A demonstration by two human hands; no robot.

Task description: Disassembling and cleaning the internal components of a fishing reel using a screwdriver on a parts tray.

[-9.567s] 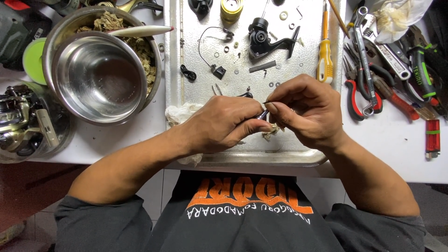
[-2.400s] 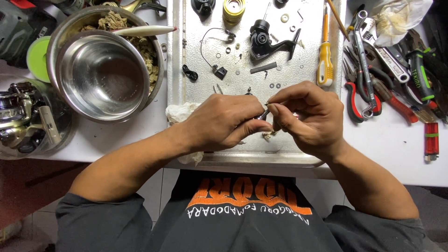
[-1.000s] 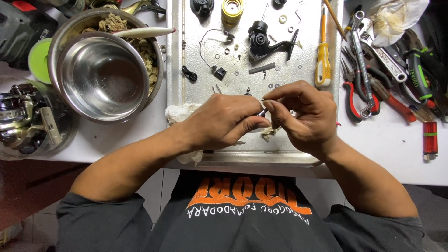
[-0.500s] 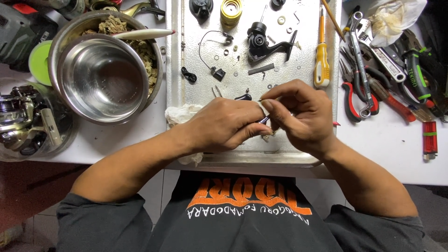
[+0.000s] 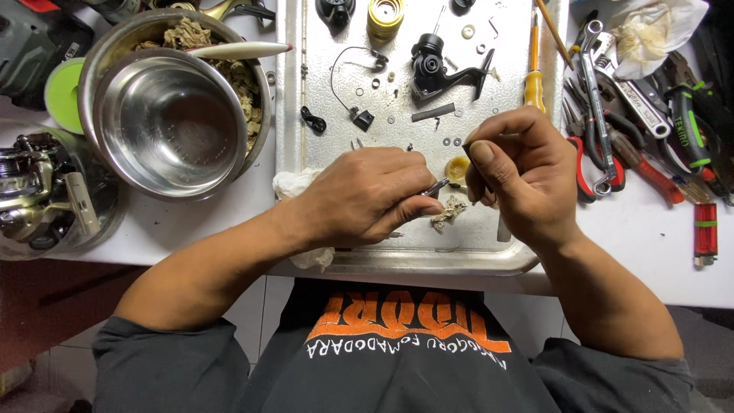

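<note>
Up close, two hands work over one metal tray (image 5: 306, 92) on the white table (image 5: 214, 222). Left hand (image 5: 367, 195) has its fingers curled together around one thin metal tool (image 5: 436, 186), whose tip pokes out toward the right hand (image 5: 520, 172). Right fingers (image 5: 489, 138) are pinched together on one small dark part (image 5: 468, 145), just above a small yellow cap (image 5: 457, 170). Beyond the fingers lies one black reel body (image 5: 436, 65); two nested steel bowls (image 5: 168, 115) sit left of them.
</note>
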